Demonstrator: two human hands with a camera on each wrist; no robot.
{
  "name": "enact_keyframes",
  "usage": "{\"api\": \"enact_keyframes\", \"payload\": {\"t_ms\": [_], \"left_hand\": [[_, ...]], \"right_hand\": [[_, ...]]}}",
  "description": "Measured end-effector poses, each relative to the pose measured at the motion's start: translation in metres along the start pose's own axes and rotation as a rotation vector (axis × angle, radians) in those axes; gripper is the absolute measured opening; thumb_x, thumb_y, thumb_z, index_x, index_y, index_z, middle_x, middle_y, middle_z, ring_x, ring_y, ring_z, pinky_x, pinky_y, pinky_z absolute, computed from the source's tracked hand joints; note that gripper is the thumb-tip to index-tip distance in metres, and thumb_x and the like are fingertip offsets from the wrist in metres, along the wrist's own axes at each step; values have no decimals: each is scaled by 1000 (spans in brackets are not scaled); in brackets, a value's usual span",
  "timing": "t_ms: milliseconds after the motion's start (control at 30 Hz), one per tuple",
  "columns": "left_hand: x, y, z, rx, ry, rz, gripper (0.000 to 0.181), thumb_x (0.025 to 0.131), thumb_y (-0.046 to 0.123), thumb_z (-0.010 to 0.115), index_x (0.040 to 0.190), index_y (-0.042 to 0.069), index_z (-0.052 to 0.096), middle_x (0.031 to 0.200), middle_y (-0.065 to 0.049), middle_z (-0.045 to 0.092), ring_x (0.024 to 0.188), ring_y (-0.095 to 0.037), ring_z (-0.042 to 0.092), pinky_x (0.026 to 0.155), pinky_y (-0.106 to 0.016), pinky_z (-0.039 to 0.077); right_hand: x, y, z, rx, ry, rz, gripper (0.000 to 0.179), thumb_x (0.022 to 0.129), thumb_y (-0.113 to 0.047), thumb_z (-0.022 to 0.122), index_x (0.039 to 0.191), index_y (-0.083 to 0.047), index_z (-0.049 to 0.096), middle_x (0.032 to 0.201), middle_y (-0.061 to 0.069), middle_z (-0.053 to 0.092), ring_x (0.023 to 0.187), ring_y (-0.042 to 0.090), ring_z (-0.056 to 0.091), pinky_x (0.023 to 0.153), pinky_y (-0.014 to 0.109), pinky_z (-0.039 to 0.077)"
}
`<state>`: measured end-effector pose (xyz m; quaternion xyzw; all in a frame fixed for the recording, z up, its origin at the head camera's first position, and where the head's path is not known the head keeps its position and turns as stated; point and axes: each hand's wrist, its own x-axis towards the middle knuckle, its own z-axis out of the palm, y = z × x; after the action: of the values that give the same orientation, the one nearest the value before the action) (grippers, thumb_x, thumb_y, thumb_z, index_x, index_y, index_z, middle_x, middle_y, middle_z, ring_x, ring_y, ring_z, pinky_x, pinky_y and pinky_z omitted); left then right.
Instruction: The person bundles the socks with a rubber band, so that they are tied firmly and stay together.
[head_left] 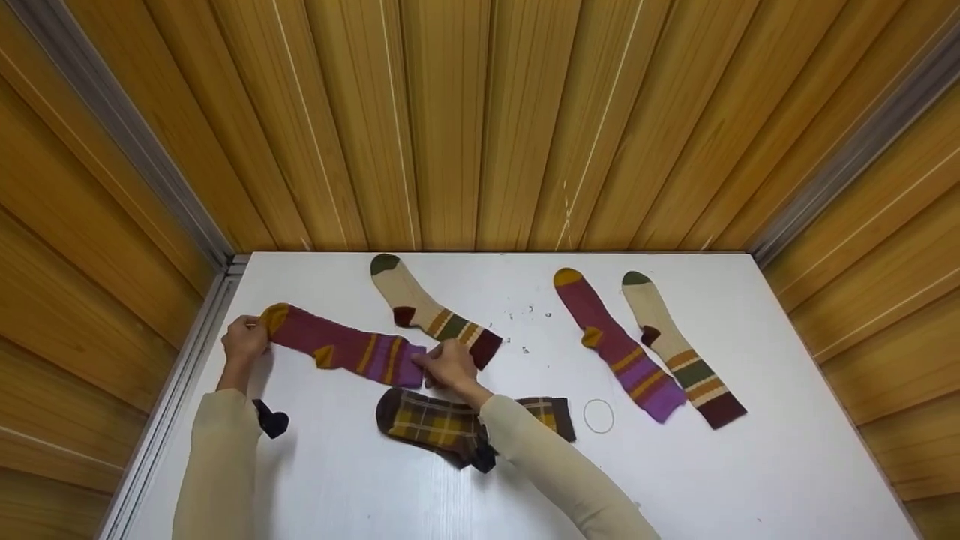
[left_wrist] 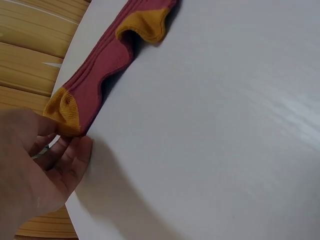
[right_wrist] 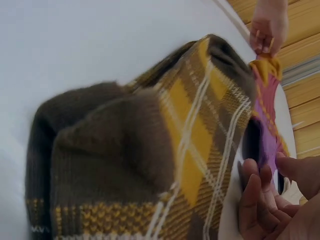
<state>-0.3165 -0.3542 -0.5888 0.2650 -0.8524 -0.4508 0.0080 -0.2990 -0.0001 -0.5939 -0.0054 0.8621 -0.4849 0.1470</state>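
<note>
Maroon sock held by both ends
I see the left hand pinching its toe, the right hand its cuff, apparently keeping it straight on the counter's left (plaid socks lie just nearer).

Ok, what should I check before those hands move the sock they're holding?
1. Left grip on the held sock's toe: ok, holding it.
2. Right grip on its cuff: ok, pinching the edge.
3. Held sock stretched out lengthwise: ok.
4. Matching sock right beside it: not ok, lying farther right.
5. Right sleeve clear of the plaid socks: not ok, reaching across above them.
6. Thin loop away from both grips: ok.
</note>
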Motion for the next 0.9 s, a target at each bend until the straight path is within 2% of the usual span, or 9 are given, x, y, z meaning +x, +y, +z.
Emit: {"api": "enact_keyframes", "payload": {"t_ms": [133,233,367,433,500,600,733,800,900], "left_hand": [[2,6,0,-61,-28,9,36,103,26,48,121,-4,54,105,-12,59,69,-6,55,58,-17,49],[2,12,3,-98,-55,21,32,101,28,57,116,0,53,99,-6,56,75,-7,56,62,-19,51],[-2,15,5,-173,-78,-17,44,99,27,64,129,-2,51,107,-7,57,78,-6,61,67,-19,56],[-3,15,5,-217,-104,-51,55,99,25,64,141,-5,45,113,-10,57,77,-4,63,69,-19,58],[-5,14,6,-250,-129,-82,61,101,23,62,149,-7,39,118,-14,58,74,-3,64,70,-20,60],[-6,11,6,-287,-140,-121,60,102,21,59,151,-7,38,116,-14,57,65,-1,64,67,-19,60],[-6,8,8,-330,-105,-133,53,102,22,59,146,-5,47,105,-8,56,60,-1,65,64,-18,59],[-7,6,9,-348,-102,-128,51,102,24,60,142,-5,50,100,-5,57,61,-2,66,65,-19,59],[-8,5,8,-363,-105,-127,47,101,26,61,135,-4,53,95,-4,60,61,-3,66,65,-20,60]], "right_hand": [[1,-7,3,-76,54,-26,19,88,-23,79,82,-4,79,62,9,73,44,6,57,43,18,44],[1,-11,5,-172,131,-37,12,82,-18,83,87,-8,81,74,8,77,58,12,66,54,23,51],[2,-12,8,-256,191,-69,25,79,-19,85,100,-6,79,94,10,78,82,23,72,68,34,58],[3,-13,9,-272,197,-93,31,80,-20,85,106,-6,77,97,10,77,85,22,71,70,35,58],[3,-13,11,-278,196,-119,32,81,-21,85,108,-6,77,94,8,76,81,19,68,68,33,57],[2,-14,12,-272,183,-130,20,83,-20,85,99,-11,79,87,3,73,75,13,63,63,30,53],[-4,-13,12,-235,163,-129,13,87,-22,81,92,-11,77,88,2,74,78,14,66,63,30,53],[-8,-13,11,-214,152,-129,14,90,-23,78,94,-10,74,93,5,74,83,17,68,66,32,54],[-13,-14,9,-150,106,-179,15,96,-20,71,100,-5,69,99,11,74,89,23,70,73,35,56]]}}
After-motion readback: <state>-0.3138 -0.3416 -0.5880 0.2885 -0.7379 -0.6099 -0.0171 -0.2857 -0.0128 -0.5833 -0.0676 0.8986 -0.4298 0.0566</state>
